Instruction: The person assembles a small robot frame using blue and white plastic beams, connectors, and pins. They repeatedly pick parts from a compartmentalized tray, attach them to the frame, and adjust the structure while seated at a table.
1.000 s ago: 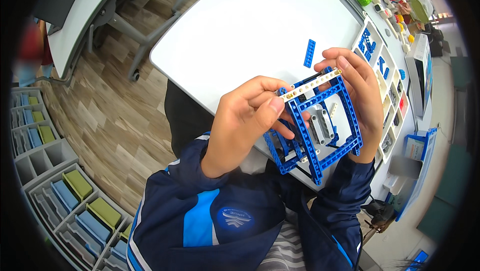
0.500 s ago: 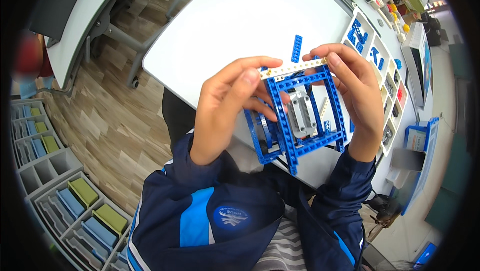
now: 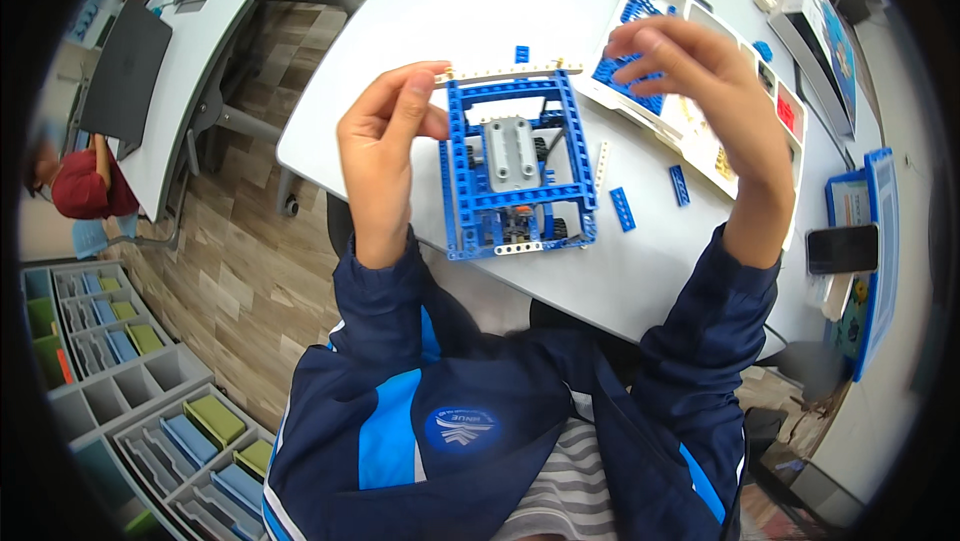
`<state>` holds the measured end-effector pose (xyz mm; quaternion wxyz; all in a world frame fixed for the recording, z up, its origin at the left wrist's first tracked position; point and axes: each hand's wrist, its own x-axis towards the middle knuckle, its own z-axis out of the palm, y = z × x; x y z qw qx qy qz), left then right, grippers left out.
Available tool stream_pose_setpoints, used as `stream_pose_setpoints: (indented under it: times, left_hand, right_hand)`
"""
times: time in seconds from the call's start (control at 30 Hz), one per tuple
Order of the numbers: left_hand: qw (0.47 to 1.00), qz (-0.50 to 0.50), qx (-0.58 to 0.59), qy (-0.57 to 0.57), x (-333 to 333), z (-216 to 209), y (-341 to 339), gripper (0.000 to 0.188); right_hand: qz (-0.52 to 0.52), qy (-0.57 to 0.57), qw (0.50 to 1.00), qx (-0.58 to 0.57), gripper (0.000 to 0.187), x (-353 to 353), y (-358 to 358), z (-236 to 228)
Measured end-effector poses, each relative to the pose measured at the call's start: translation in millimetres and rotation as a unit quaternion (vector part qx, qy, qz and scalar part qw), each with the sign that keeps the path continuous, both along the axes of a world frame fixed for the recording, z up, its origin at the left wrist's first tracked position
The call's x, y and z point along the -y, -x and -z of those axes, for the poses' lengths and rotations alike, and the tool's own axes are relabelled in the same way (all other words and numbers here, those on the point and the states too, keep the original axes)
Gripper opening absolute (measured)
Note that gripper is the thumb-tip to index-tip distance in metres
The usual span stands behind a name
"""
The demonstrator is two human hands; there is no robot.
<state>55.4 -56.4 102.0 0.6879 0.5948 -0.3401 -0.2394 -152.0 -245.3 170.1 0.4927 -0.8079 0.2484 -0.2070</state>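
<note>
My left hand point(image 3: 385, 136) grips the upper left corner of a building-brick model point(image 3: 575, 156), thumb and fingers closed at the end of its white beam point(image 3: 500, 74). The model is a blue beam frame with a grey block point(image 3: 511, 153) inside, likely a motor, and dark wheels partly visible behind the beams. My right hand point(image 3: 705, 81) is raised over a compartmented parts tray point(image 3: 650, 126), its fingers bent and apart with nothing visible in them. Between model and tray lie a loose white beam point(image 3: 601, 166), a blue plate point(image 3: 622, 209) and another blue piece point(image 3: 679, 185).
Blue bricks point(image 3: 640, 81) fill one tray compartment. A small blue piece point(image 3: 522, 54) shows beyond the model. To the right are a box point(image 3: 815, 51), a phone point(image 3: 842, 250) and a blue bin point(image 3: 880, 241). Storage trays point(image 3: 190, 431) stand lower left; a person in red point(image 3: 92, 181) is far left.
My right hand has let go of the white beam and moved right, over the tray. The model has tipped and shifted left, still in my left hand. My view has turned somewhat.
</note>
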Motion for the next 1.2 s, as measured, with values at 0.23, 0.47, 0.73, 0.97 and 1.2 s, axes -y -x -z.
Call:
stream_pose_setpoints:
  times: [0.23,0.47,0.73,0.97,1.2]
  left_hand:
    - [0.999,-0.015,-0.022,0.029,3.7,2.7,3.4,0.024]
    - [0.999,-0.043,0.009,-0.004,4.2,0.3,3.5,0.024]
    - [0.996,-0.087,0.027,0.007,9.8,3.9,14.1,0.033]
    - [0.997,-0.065,0.011,0.036,5.4,13.8,5.4,0.031]
    - [0.981,-0.178,0.056,0.049,6.9,15.4,16.2,0.030]
  right_hand:
    - [0.109,0.046,0.993,0.010,0.040,30.4,87.8,-28.9]
    - [0.240,0.063,0.938,-0.243,0.032,69.4,146.7,3.3]
    - [0.209,0.121,0.928,-0.283,0.021,89.7,148.6,36.7]
    - [0.174,0.152,0.900,-0.369,0.026,83.0,122.3,57.8]
    - [0.185,0.186,0.890,-0.373,0.021,82.2,112.4,67.4]
